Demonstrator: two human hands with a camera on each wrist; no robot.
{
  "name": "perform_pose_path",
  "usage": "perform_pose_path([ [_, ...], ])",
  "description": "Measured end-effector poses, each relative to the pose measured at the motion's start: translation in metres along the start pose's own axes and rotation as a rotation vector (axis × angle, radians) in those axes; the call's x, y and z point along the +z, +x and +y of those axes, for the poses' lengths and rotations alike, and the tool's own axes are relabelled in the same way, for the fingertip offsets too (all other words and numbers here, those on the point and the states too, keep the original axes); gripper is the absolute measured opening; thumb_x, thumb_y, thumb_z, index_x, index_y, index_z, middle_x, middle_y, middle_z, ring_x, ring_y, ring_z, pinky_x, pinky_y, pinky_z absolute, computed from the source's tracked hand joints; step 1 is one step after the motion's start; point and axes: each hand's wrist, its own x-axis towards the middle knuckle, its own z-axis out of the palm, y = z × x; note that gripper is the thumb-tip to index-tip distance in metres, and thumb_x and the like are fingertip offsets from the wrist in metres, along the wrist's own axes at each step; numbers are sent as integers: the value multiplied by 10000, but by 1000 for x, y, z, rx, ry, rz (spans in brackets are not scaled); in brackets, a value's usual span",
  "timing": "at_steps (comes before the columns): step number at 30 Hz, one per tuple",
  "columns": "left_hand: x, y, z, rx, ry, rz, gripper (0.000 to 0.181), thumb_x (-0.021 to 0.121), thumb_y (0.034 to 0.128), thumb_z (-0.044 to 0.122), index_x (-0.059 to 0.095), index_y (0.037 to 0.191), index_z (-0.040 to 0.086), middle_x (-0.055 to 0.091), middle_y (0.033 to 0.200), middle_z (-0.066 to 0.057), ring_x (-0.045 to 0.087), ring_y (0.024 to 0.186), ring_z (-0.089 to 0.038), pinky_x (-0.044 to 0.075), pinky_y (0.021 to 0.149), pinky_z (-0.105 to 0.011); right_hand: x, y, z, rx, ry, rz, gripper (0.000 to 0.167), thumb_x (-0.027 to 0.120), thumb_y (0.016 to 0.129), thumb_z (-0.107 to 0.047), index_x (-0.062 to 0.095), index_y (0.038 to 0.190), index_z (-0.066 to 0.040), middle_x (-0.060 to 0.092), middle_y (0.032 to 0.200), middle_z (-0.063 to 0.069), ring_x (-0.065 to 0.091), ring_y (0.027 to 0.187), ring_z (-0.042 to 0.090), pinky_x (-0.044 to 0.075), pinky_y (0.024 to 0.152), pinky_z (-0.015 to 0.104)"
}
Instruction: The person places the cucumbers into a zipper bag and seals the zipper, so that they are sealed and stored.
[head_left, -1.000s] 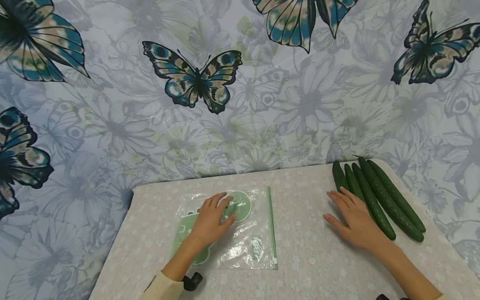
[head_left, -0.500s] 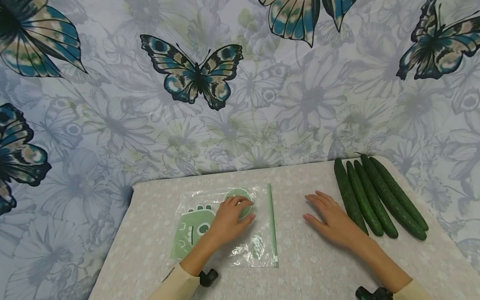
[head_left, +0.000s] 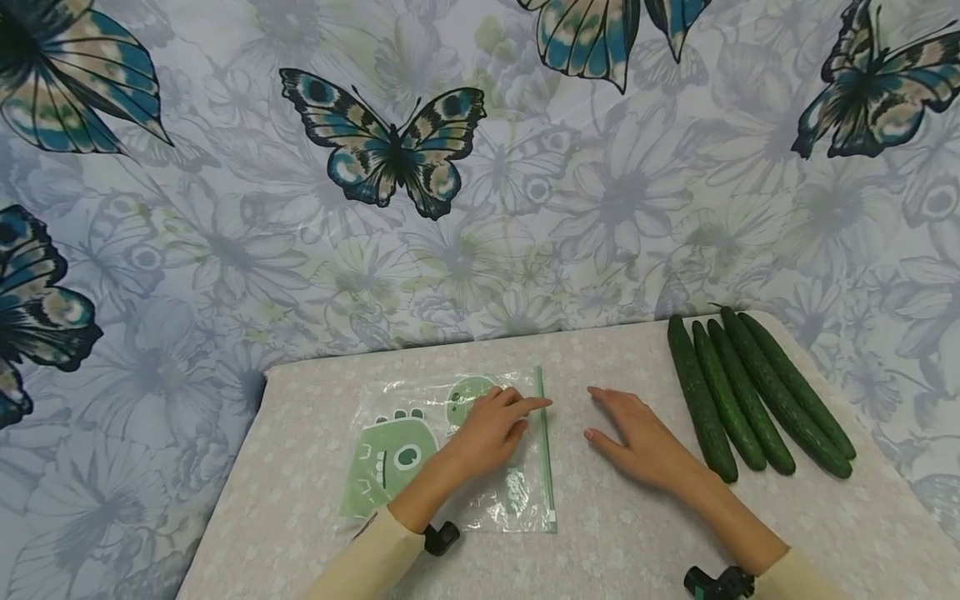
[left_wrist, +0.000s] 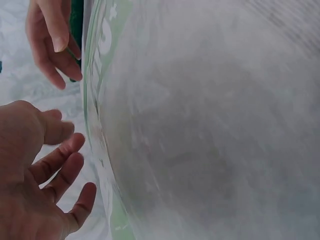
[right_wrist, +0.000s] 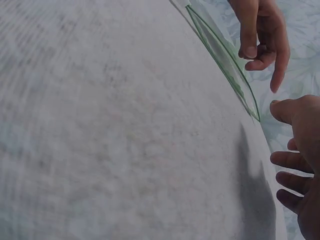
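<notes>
A clear zip bag (head_left: 517, 508) printed with green monster figures lies flat on the table, its green zip edge (head_left: 546, 475) toward the right. Over the bag's right half hovers my left hand (head_left: 486, 435), the index finger stretched toward that edge and the other fingers loosely bent. In the left wrist view this left hand (left_wrist: 37, 175) holds nothing. My right hand (head_left: 641, 443) is held above the table just right of the zip edge, its fingers relaxed and nothing in them. The right wrist view shows the bag's green-rimmed mouth (right_wrist: 232, 75) slightly parted, below both hands.
Several long cucumbers (head_left: 750, 400) lie side by side at the table's right end. A pale patterned cloth covers the table (head_left: 300, 467). Behind its back edge hangs a butterfly-print backdrop (head_left: 525, 250).
My left hand has moved right across the bag toward its zip edge, its index finger now stretched out. My right hand has moved left, away from the cucumbers. Bag and cucumbers stay in place.
</notes>
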Motion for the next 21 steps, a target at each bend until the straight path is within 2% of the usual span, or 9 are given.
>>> perform_pose_path([
  [3,3,5,1,-2,53,-60,534,577,1089,86,595,1528,387,666,1140,20,628,1046,-183,506,885,-385,0,-1,1,-2,-9,8,649,700,1043,-352,502,1592,-67,602,1553,179,558,1440,421,474,1153,642],
  [6,6,8,1,-11,90,-113,547,585,1074,71,624,1496,418,660,1129,36,661,1054,-171,507,903,-387,-1,-2,2,-8,-20,8,652,693,1047,-356,497,1595,-62,606,1550,169,561,1437,412,476,1157,631],
  [8,8,8,0,-15,103,-126,514,598,1069,81,661,1455,414,667,1139,46,676,1058,-167,508,906,-390,0,-2,3,-17,-28,14,652,696,1044,-350,499,1592,-57,611,1544,168,564,1431,410,478,1154,626],
  [15,9,8,1,-26,42,-88,319,567,1094,139,727,1339,267,730,1214,40,708,1146,-176,555,962,-465,-2,-3,5,-8,-23,15,649,724,1026,-332,517,1577,-57,632,1515,174,570,1417,416,475,1150,633],
  [18,10,7,1,-33,-7,-60,241,590,1098,241,732,1290,204,752,1191,33,719,1127,-171,579,975,-431,0,-1,3,-11,-12,-1,605,726,1023,-348,565,1540,-78,635,1511,176,562,1425,422,460,1158,652],
  [21,11,6,2,-61,-62,-37,254,651,1069,339,732,1254,185,755,1163,29,723,1089,-159,591,971,-374,3,2,-1,-26,-1,-14,550,744,1005,-360,632,1478,-101,652,1490,157,555,1430,429,441,1156,684],
])
